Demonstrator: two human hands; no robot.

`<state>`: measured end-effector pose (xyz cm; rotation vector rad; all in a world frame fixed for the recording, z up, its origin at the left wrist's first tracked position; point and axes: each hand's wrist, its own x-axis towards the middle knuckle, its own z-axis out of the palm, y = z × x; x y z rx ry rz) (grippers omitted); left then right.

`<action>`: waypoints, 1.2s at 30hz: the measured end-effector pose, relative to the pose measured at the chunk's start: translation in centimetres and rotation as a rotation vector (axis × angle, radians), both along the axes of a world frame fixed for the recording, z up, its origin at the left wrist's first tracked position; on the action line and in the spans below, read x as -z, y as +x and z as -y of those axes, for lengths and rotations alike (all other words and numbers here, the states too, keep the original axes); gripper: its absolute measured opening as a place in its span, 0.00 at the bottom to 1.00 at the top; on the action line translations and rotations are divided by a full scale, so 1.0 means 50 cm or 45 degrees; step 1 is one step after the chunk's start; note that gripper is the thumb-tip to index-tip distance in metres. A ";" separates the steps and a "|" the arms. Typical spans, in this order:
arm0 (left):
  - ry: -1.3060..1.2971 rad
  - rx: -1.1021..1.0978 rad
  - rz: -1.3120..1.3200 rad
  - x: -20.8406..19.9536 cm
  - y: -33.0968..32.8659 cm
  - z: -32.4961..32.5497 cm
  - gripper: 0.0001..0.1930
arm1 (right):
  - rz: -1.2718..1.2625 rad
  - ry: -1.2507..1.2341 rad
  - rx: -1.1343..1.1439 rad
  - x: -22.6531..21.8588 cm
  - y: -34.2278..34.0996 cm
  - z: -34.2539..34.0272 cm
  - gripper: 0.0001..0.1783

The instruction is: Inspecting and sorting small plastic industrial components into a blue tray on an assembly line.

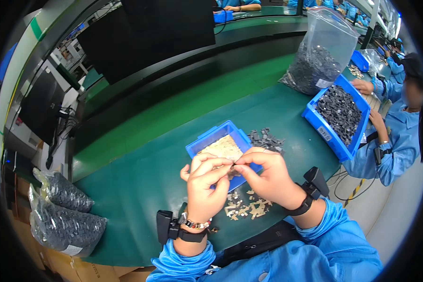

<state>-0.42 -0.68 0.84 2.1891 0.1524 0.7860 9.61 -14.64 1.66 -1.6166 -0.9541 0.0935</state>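
Note:
My left hand (pixel 207 182) and my right hand (pixel 266 176) meet fingertip to fingertip over a blue bin (pixel 202 141). Pinched between them is a small dark piece (pixel 233 165), mostly hidden by the fingers, so its exact shape cannot be made out. Cream-coloured small parts (pixel 222 146) fill the bin below. A heap of dark grey plastic parts (pixel 266 140) lies just beyond my right hand. On the near side of the bin, beige and dark pieces (pixel 249 207) are scattered over the green mat (pixel 141 197).
A larger blue bin of black parts (pixel 339 113) stands at the right, beside a co-worker in blue (pixel 395 127). Behind it is a clear bag of dark parts (pixel 317 63). Two more filled bags (pixel 68 230) lie at the left edge. A dark panel (pixel 150 37) hangs at the back.

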 end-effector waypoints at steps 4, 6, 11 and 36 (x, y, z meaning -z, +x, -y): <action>0.117 -0.082 -0.038 -0.001 -0.005 -0.001 0.10 | 0.043 -0.071 -0.054 -0.001 -0.009 0.017 0.01; 0.148 -0.185 -0.048 0.003 -0.007 -0.006 0.11 | 0.058 -0.101 -0.037 0.003 0.002 0.041 0.03; 0.138 -0.249 -0.015 0.008 0.005 -0.002 0.12 | 0.387 -0.299 0.474 0.047 0.116 0.130 0.17; 0.389 0.086 0.280 -0.007 -0.006 0.010 0.11 | -1.221 0.035 -0.518 -0.032 0.021 0.030 0.20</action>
